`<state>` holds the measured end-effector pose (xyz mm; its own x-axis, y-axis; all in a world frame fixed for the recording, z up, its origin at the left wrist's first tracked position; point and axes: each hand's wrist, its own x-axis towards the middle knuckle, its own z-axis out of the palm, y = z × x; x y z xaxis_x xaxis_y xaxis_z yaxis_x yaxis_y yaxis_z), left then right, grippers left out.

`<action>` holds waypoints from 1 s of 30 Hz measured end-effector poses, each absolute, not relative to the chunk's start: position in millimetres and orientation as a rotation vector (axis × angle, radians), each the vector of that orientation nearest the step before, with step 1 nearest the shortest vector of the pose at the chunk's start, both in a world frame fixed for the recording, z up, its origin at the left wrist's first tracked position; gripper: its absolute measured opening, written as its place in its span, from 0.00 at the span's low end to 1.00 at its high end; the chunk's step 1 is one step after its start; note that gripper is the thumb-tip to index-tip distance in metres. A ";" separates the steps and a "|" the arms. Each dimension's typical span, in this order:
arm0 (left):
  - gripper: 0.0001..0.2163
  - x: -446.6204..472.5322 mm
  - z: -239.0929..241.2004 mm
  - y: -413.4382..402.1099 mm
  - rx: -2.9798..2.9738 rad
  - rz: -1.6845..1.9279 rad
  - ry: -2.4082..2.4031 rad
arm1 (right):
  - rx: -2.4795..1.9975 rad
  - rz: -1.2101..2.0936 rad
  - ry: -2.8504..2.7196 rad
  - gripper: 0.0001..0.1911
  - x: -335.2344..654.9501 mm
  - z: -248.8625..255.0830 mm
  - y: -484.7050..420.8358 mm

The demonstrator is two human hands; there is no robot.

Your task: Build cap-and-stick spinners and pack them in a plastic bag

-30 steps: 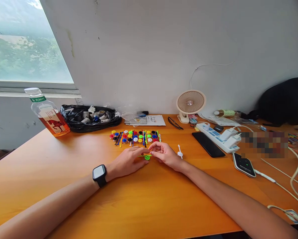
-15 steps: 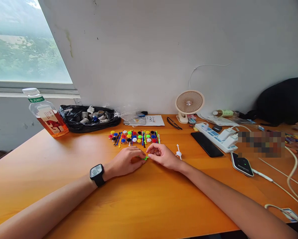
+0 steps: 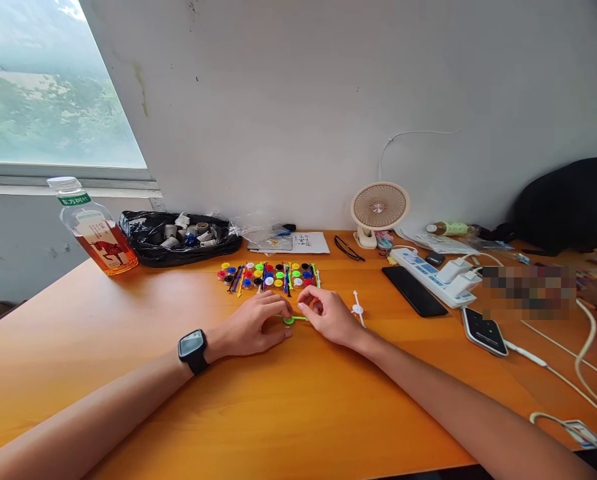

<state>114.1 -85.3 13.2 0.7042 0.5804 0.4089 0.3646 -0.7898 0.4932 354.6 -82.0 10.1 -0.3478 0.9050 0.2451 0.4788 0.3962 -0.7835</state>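
Observation:
A small bright-green disc piece (image 3: 289, 321) with a thin green stick across it lies between my hands on the orange wooden table (image 3: 278, 407). My left hand (image 3: 255, 323), with a black smartwatch (image 3: 192, 346) on its wrist, is around the disc's left side, thumb and fingers apart. My right hand (image 3: 332, 318) is curved above the stick's right end, its thumb and forefinger apart. Whether its hidden fingers touch the stick, I cannot tell. To the right lies a white disc (image 3: 357, 310) with a white arrow stick. Behind my hands are rows of coloured discs (image 3: 278, 283) and sticks.
A tilted-looking tea bottle (image 3: 101, 237) and a black plastic bag (image 3: 178, 253) of scraps are at left. Glasses (image 3: 349, 247), a clip fan (image 3: 380, 207), a black phone (image 3: 413, 291), a power strip (image 3: 436, 277) and cables are at right. Someone's blurred arm shows at the right edge.
My right hand has shifted slightly right, and my left thumb has moved down, away from the fingers. More of the green disc and its stick now shows between my hands.

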 end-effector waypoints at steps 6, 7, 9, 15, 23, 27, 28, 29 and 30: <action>0.16 110.7 16.2 -86.0 2.506 0.914 0.777 | -1.373 0.422 -1.972 0.12 352.9 31.8 -98.4; 0.17 110.0 15.9 -85.5 2.503 0.931 0.790 | -1.400 0.356 -1.993 0.12 351.9 34.1 -101.5; 0.15 109.0 14.8 -84.5 2.519 0.922 0.795 | -1.431 0.268 -2.040 0.13 349.8 36.4 -106.7; 0.08 110.3 11.4 -82.3 2.609 0.858 0.800 | -1.355 0.429 -2.112 0.10 349.5 31.4 -104.4; 0.09 108.9 17.3 -85.2 2.536 0.954 0.890 | -1.350 0.674 -1.931 0.18 352.6 34.7 -94.5; 0.12 106.3 18.7 -84.8 2.455 1.128 1.000 | -1.295 0.763 -1.798 0.26 354.4 35.6 -92.6; 0.12 105.6 18.3 -83.9 2.435 1.173 1.027 | -1.282 0.742 -1.767 0.27 355.6 35.8 -91.8; 0.12 104.8 17.8 -82.7 2.416 1.210 1.052 | -1.269 0.717 -1.746 0.28 357.0 36.0 -90.8; 0.12 103.8 17.2 -81.2 2.400 1.240 1.073 | -1.259 0.695 -1.740 0.29 358.3 36.0 -89.9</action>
